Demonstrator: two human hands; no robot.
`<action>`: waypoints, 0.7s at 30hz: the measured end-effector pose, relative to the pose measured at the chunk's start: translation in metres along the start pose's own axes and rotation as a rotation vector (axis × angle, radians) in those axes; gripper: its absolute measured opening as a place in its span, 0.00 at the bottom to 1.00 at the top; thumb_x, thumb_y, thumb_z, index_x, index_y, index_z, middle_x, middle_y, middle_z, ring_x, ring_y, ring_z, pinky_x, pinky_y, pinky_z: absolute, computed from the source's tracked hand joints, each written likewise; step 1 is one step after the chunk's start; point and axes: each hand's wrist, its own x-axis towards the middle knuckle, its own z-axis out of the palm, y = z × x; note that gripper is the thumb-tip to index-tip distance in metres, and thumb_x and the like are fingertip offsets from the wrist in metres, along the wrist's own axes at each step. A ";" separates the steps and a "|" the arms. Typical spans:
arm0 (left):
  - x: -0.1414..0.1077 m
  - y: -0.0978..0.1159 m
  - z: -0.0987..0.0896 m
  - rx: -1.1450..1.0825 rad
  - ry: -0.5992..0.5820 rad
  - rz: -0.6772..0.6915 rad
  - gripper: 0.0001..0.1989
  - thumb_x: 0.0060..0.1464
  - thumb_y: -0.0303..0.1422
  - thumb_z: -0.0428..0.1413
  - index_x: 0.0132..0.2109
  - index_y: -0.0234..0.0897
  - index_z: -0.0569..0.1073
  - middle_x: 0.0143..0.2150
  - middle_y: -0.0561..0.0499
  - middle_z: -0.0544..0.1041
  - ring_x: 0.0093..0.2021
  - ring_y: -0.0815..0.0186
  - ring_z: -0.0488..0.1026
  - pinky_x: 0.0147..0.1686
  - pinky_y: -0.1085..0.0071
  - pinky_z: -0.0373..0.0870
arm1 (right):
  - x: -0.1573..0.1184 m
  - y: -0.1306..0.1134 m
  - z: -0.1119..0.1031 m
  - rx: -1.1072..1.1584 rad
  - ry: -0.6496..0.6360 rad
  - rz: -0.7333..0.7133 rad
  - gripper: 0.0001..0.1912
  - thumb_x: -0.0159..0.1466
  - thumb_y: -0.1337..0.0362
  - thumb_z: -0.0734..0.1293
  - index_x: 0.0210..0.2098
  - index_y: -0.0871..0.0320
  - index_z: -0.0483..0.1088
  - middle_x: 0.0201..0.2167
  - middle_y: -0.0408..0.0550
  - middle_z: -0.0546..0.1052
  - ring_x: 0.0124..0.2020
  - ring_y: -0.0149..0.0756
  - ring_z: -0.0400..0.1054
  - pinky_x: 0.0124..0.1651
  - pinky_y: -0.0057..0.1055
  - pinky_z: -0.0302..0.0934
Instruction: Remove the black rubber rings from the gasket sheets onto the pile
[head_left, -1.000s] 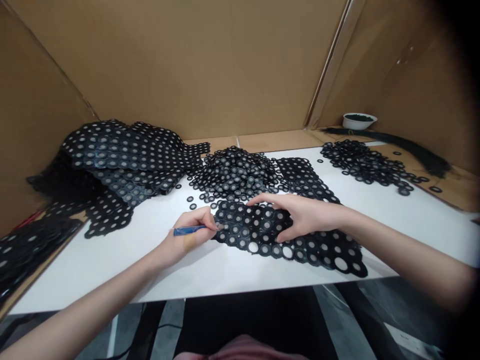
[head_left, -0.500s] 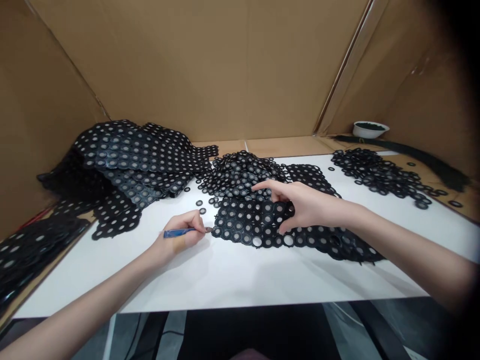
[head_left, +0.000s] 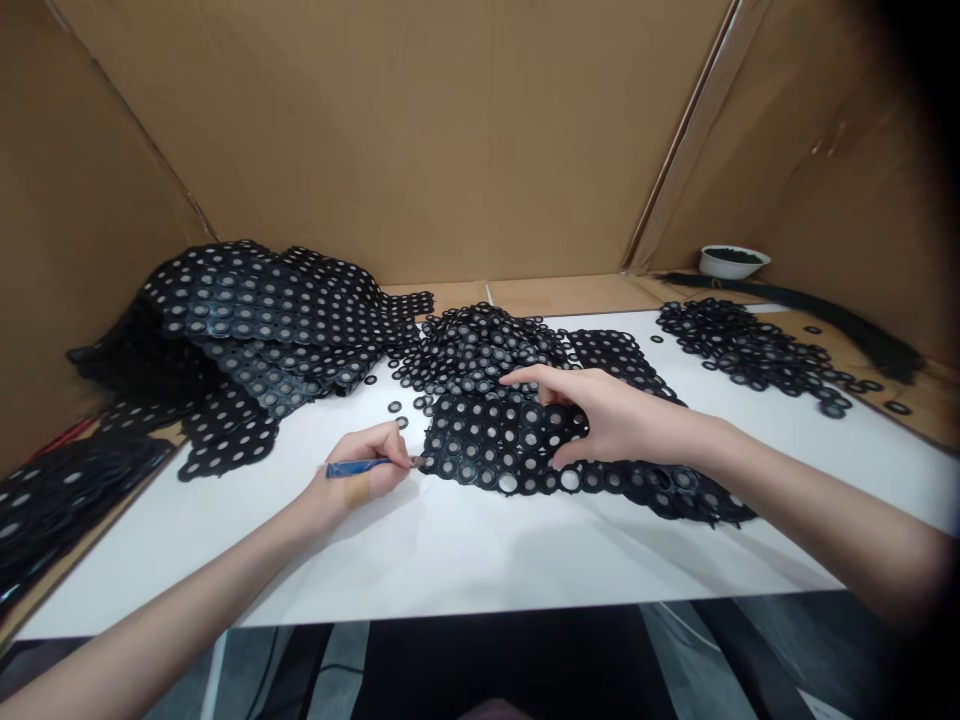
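Observation:
A blue-handled tool (head_left: 352, 467) is held in my left hand (head_left: 371, 465), its small metal tip at the left edge of a black mesh sheet of linked rings (head_left: 480, 450). My right hand (head_left: 592, 410) hovers over or rests on the middle of that sheet, thumb and index finger spread apart; I cannot make out anything between them. Pale discs show through many rings. Behind the sheet rises a heap of loose black rings (head_left: 480, 340).
On the left lies a large folded ring sheet (head_left: 262, 300), with another dark stack (head_left: 67, 490) at the table edge. Further right are a second ring pile (head_left: 742, 340), a bundle of dark strands (head_left: 840, 305) and a white bowl (head_left: 731, 262). Cardboard walls (head_left: 420, 130) enclose the table.
The view has shifted slightly, so the things on the table appear a little further left. Both hands keep nearly the same pose beside and over the sheet.

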 end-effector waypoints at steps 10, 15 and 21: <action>0.001 -0.007 -0.023 -0.047 0.051 -0.039 0.13 0.51 0.36 0.58 0.31 0.32 0.62 0.23 0.55 0.65 0.23 0.76 0.59 0.23 0.80 0.51 | 0.007 0.015 0.000 0.005 -0.088 0.039 0.40 0.51 0.58 0.73 0.62 0.50 0.58 0.55 0.49 0.69 0.53 0.50 0.65 0.52 0.40 0.59; -0.004 -0.010 -0.030 -0.052 0.036 -0.053 0.13 0.52 0.34 0.59 0.31 0.31 0.63 0.26 0.54 0.65 0.25 0.77 0.61 0.27 0.80 0.55 | 0.014 0.018 -0.002 0.024 -0.196 0.043 0.45 0.51 0.54 0.73 0.65 0.47 0.53 0.58 0.49 0.66 0.56 0.51 0.63 0.54 0.41 0.60; 0.000 -0.007 -0.020 -0.124 -0.076 -0.111 0.11 0.51 0.32 0.58 0.32 0.30 0.64 0.28 0.53 0.66 0.27 0.75 0.62 0.29 0.79 0.56 | 0.030 0.013 0.003 0.058 -0.200 0.095 0.45 0.53 0.44 0.70 0.65 0.48 0.51 0.47 0.52 0.70 0.45 0.48 0.68 0.43 0.41 0.65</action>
